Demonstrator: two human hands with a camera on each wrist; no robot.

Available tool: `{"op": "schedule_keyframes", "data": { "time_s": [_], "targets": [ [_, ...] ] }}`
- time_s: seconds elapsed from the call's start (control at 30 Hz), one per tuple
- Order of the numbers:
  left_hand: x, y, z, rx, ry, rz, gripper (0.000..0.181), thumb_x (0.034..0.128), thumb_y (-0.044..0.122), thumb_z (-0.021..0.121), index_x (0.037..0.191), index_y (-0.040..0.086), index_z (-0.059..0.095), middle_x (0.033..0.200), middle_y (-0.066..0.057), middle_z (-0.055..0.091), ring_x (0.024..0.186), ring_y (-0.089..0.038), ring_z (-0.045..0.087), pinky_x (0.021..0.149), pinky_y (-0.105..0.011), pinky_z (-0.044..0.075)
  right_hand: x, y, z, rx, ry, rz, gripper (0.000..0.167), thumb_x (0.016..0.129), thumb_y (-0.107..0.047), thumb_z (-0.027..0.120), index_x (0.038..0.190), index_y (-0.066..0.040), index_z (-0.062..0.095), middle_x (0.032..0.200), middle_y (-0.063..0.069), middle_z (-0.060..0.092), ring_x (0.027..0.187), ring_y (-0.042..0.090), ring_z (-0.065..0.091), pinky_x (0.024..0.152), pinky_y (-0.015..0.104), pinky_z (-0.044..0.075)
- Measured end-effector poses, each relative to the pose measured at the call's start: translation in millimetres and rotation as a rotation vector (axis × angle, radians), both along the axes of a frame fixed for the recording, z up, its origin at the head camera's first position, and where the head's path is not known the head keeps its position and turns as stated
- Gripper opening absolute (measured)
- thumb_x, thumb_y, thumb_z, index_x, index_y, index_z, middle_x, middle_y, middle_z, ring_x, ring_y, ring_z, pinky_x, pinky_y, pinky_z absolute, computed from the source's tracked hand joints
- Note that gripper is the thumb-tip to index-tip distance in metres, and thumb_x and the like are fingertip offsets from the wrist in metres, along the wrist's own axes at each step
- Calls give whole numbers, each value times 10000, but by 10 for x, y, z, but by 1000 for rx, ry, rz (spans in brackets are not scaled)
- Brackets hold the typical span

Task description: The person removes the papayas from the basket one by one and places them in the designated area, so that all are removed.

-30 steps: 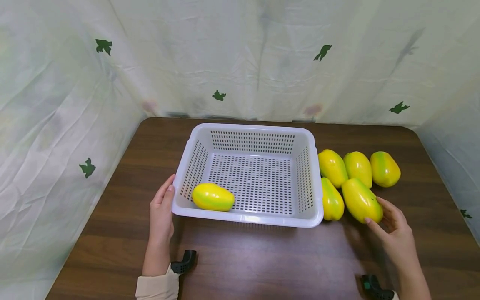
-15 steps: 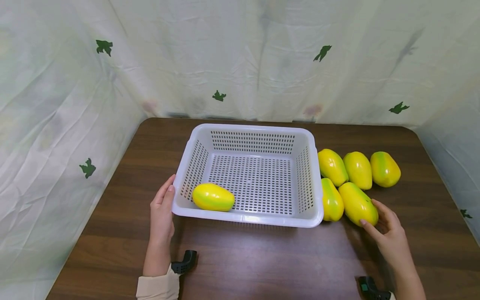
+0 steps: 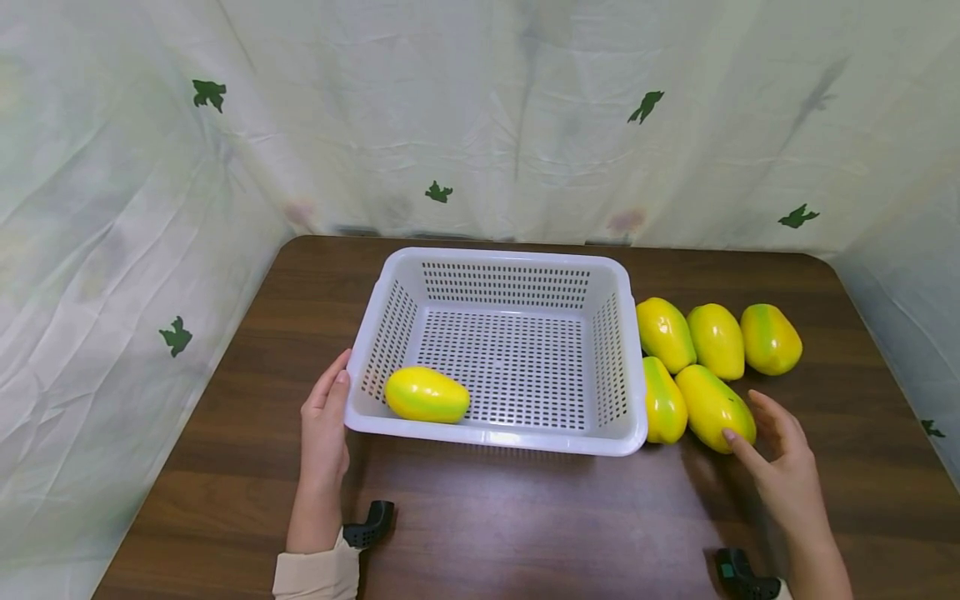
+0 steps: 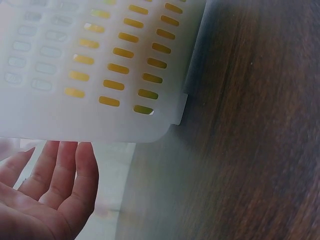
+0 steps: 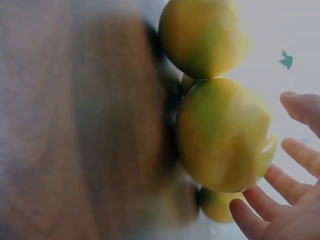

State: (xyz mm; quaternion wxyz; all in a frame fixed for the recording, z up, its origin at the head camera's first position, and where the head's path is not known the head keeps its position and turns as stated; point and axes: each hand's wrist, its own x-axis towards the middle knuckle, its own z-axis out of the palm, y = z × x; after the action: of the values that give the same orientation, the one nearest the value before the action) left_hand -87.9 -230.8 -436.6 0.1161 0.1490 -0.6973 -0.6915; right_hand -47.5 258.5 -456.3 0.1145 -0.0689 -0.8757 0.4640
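Note:
A white perforated plastic basket (image 3: 498, 443) stands in the middle of the table, with one yellow-green mango (image 3: 427, 394) lying at its front left. My left hand (image 3: 324, 425) touches the basket's left rim from outside with its fingers nearly straight, as the left wrist view also shows. To the right of the basket lie several glossy mangoes, close together. My right hand (image 3: 783, 467) is spread beside the nearest one, a mango (image 3: 716, 408) that rests on the table. In the right wrist view the thumb stands off from this mango (image 5: 220, 135), while some fingertips are close to it.
Behind the near mango are a left mango (image 3: 666, 335), a middle mango (image 3: 716, 340) and a right mango (image 3: 771, 339). Another mango (image 3: 663, 402) lies against the basket's right side. A pale curtain (image 3: 480, 125) encloses the brown wooden table (image 3: 510, 517).
The right hand has set the near mango down slightly left and toward me, and its fingers have loosened from it. Left hand and basket have stayed put.

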Motion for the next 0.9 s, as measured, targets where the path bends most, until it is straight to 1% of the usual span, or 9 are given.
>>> {"op": "schedule_keyframes", "data": {
  "time_s": [0.17, 0.23, 0.3, 0.33, 0.4, 0.47, 0.53, 0.57, 0.9],
  "targets": [
    [1, 0, -2, -6, 6, 4, 413, 922, 334, 483, 1302, 171, 494, 1303, -14, 471, 1099, -217, 494, 766, -257, 484, -43, 12, 62, -8, 3, -27, 576, 847, -115, 626, 1366, -134, 379, 1299, 131, 361, 1189, 160, 354, 972, 129, 250],
    [1, 0, -3, -7, 8, 6, 395, 922, 333, 485, 1291, 193, 508, 1303, -10, 472, 1101, -216, 494, 769, -261, 484, -87, 68, -12, -17, 56, -15, 568, 844, -105, 627, 1359, -144, 393, 1307, 89, 367, 1207, 143, 343, 990, 146, 245],
    [1, -1, -3, -9, 8, 8, 385, 923, 332, 484, 1285, 204, 514, 1300, -8, 475, 1098, -215, 497, 766, -261, 486, -115, 63, 20, -21, 90, -14, 558, 835, -67, 630, 1345, -116, 409, 1287, 67, 382, 1184, 107, 355, 969, 115, 254],
    [2, -2, -4, -8, 7, 7, 388, 922, 333, 484, 1287, 203, 512, 1301, -10, 473, 1098, -217, 496, 769, -261, 484, -144, 110, -39, -21, 117, -5, 555, 831, -57, 631, 1340, -112, 416, 1286, 55, 387, 1182, 100, 362, 961, 105, 258],
    [2, -2, -4, -9, 7, 7, 396, 922, 335, 484, 1292, 195, 506, 1302, -8, 472, 1099, -216, 495, 771, -258, 483, -158, 81, 31, -34, 147, 4, 551, 823, -15, 628, 1330, -83, 424, 1272, 46, 397, 1159, 88, 379, 935, 82, 275],
    [3, -3, -5, -9, 6, 6, 399, 921, 338, 484, 1293, 195, 505, 1302, -6, 472, 1098, -214, 496, 772, -256, 482, -155, 6, 175, -43, 146, -1, 551, 815, 20, 624, 1322, -48, 421, 1264, 50, 403, 1148, 92, 390, 927, 82, 287],
    [4, -1, -2, -8, 6, 6, 393, 922, 336, 484, 1289, 200, 509, 1302, -6, 472, 1095, -212, 497, 771, -255, 482, -169, -18, 228, -51, 170, 8, 555, 808, 41, 622, 1319, -43, 421, 1263, 39, 410, 1146, 96, 398, 928, 90, 296],
    [3, -2, -1, -6, 8, 6, 387, 923, 332, 483, 1286, 202, 513, 1299, -8, 474, 1091, -212, 499, 766, -255, 485, -159, -80, 332, -56, 171, 7, 554, 806, 53, 617, 1316, -31, 417, 1256, 33, 412, 1137, 88, 397, 926, 88, 298],
    [13, 1, 5, -6, 20, -6, 394, 927, 319, 480, 1294, 179, 503, 1302, -11, 471, 1103, -208, 488, 780, -247, 478, -266, -162, 587, -56, 197, 19, 578, 797, 67, 622, 1320, -73, 419, 1255, 10, 420, 1136, 126, 418, 930, 111, 317]
  ]
}}
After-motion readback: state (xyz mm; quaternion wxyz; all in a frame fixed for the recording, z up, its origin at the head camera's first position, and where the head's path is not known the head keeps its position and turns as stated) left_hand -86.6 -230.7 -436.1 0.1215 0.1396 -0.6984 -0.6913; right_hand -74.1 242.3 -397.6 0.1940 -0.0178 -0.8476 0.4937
